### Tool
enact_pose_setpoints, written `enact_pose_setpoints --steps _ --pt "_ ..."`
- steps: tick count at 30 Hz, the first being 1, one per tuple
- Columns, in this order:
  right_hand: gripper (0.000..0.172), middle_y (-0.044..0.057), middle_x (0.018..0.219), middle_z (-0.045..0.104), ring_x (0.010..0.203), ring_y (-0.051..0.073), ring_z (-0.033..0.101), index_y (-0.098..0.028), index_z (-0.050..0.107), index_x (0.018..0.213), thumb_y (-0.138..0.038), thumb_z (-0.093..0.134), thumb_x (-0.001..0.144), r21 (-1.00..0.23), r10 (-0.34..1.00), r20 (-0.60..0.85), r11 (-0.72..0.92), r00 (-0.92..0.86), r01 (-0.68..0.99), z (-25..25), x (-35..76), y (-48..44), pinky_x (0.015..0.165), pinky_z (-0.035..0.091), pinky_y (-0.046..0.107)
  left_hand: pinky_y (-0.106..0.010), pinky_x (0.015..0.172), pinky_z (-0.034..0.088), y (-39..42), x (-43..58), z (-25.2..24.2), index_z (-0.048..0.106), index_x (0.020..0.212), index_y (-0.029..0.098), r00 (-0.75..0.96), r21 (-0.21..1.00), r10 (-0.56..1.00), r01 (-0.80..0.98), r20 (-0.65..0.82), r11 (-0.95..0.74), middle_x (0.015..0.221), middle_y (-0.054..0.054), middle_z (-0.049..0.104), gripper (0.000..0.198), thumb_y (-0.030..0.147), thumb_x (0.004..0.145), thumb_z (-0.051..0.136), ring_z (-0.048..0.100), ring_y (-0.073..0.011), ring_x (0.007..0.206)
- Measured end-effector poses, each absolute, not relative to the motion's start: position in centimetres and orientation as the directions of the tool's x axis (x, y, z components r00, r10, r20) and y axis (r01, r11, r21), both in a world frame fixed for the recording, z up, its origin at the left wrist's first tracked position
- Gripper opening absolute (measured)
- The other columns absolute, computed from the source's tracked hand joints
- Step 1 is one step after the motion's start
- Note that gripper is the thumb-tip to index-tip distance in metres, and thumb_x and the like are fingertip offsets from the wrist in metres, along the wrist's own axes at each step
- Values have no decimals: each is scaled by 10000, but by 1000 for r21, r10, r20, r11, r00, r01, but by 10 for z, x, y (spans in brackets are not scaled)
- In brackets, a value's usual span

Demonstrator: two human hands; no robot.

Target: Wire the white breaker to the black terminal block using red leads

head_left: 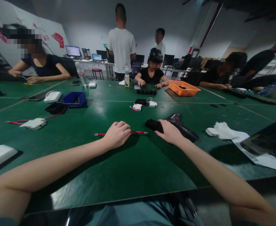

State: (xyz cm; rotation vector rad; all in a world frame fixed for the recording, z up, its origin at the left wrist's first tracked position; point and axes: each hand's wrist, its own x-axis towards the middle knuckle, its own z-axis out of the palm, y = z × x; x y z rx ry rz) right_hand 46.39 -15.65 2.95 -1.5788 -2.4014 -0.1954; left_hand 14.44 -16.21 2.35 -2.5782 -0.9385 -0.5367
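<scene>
My left hand point(117, 135) is closed over the middle of a short red cable point(139, 132) just above the green table. Metal ring lugs show at both ends of the cable, on either side of the hand. My right hand point(170, 131) is closed around the near end of a black blocky piece point(152, 124); its far end sticks out to the left. Right beside that hand lies a black cordless power drill point(186, 130), partly hidden by it. I cannot tell whether the hand touches the drill.
Ahead are white breakers point(137, 107) and an orange basket point(183, 88). On the left lie a blue bin point(73, 99) and a white breaker with red wires point(34, 123). A white glove point(224, 130), paper and a dark container point(267, 136) occupy the right. Several people sit or stand around.
</scene>
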Motion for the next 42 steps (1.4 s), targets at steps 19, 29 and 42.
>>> enact_pose_setpoints --steps 19,29,42 --pt "369 10 682 582 451 110 475 -184 542 845 -505 426 985 -792 997 -73 -61 5 607 45 477 -146 409 363 223 -365 704 353 -164 146 24 655 971 162 737 -261 536 659 413 -705 988 -104 660 267 272 1006 414 557 -228 897" --pt "373 -18 644 535 386 75 454 -170 527 869 -490 403 1016 -789 987 -142 -69 -72 611 39 463 -158 366 324 193 -370 680 336 -162 146 21 644 967 147 724 -284 536 675 435 -681 968 -103 662 245 271 1003 436 558 -227 877" --pt "409 11 593 636 366 112 451 -200 498 873 -503 278 1036 -709 971 -214 -77 -110 701 29 456 -156 388 310 240 -362 664 330 -160 145 17 638 947 152 716 -307 523 683 463 -663 913 -83 648 207 268 990 472 553 -216 844"
